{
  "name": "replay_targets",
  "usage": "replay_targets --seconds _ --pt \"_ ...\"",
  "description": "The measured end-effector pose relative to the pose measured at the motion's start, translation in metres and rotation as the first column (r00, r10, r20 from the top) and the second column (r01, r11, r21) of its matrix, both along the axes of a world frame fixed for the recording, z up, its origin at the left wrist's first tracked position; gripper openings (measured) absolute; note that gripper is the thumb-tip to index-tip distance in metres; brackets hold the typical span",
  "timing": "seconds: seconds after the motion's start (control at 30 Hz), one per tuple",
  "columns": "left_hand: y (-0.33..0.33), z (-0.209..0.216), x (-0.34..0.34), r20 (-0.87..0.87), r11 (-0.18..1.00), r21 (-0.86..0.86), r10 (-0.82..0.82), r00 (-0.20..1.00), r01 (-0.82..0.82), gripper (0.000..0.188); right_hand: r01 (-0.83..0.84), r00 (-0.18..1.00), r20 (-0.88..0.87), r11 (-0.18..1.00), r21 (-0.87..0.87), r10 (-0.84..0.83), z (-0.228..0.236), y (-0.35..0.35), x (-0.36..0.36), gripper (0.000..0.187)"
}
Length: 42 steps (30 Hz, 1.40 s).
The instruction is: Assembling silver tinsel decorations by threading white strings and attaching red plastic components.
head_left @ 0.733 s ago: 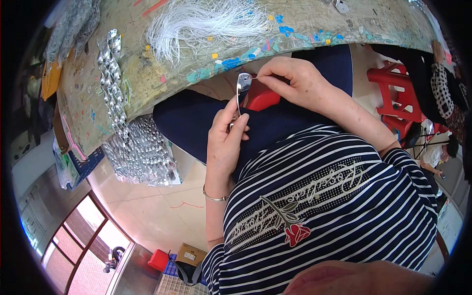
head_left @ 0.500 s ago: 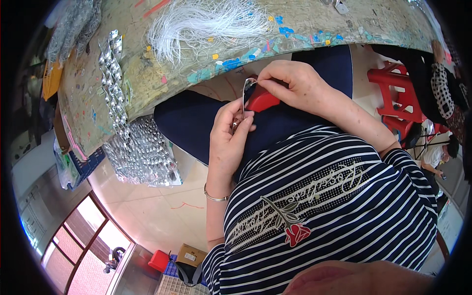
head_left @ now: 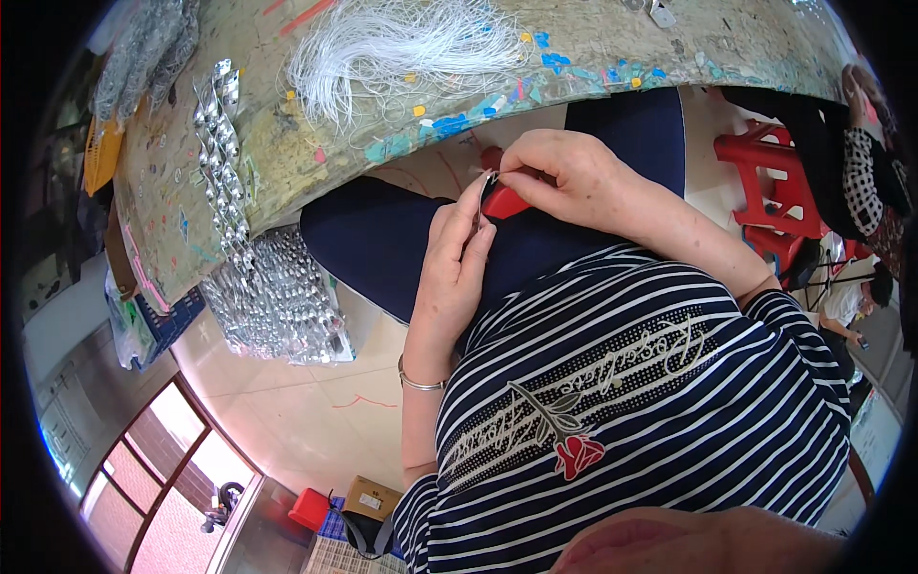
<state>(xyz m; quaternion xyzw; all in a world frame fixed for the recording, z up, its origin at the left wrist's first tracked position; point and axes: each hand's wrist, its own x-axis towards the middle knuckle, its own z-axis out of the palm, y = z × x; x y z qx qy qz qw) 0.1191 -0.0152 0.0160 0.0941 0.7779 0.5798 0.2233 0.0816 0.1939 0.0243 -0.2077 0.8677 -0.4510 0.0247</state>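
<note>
Above my lap, my left hand [head_left: 449,268] is closed on a thin, shiny silver strip [head_left: 481,206], its index finger stretched up along it. The fingertips of my right hand [head_left: 574,180] pinch together at the strip's upper end, touching or almost touching the left index fingertip. Whether a thread lies in that pinch is too small to tell. A loose bundle of white thread [head_left: 402,57] rests on the worn table [head_left: 287,172] beyond my hands. To the left, twisted silver strips [head_left: 220,158] lie over the table's edge.
More silver twisted strips [head_left: 277,301] hang in a thick bunch below the table edge. A red plastic stool [head_left: 770,182] stands at the right, near another person's checked sleeve [head_left: 861,187]. A cardboard box [head_left: 371,497] sits on the floor behind at lower left.
My left index finger has straightened up to the strip's top end. My right hand has come slightly down and closer, so the fingertips of both hands now meet there.
</note>
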Motion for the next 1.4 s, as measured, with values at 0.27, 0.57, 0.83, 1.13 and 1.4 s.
replay_targets --seconds 0.27,0.57,0.83,1.13,1.4 --pt "0.001 0.004 0.005 -0.051 0.999 -0.043 -0.028 0.998 0.025 0.046 0.053 0.966 0.259 0.991 -0.126 -0.019 0.002 0.0 -0.003 0.014" --pt "-0.005 0.011 0.006 0.139 0.999 0.05 -0.021 0.99 0.015 0.045 0.265 0.703 0.698 0.861 -0.435 0.136 0.002 0.002 -0.009 0.012" --pt "0.006 0.003 -0.002 0.035 0.972 0.211 0.103 0.994 -0.108 0.035 0.227 0.719 0.668 0.842 -0.489 0.193 0.002 -0.008 -0.005 0.013" --pt "0.011 0.014 -0.006 0.371 0.885 0.246 0.291 0.882 -0.396 0.014 0.202 0.693 0.698 0.882 -0.427 0.179 0.01 -0.009 -0.008 0.015" --pt "-0.012 0.009 0.0 0.384 0.833 0.195 0.421 0.822 -0.518 0.014 -0.242 0.895 0.369 0.968 -0.069 0.25 0.003 0.03 -0.001 0.014"
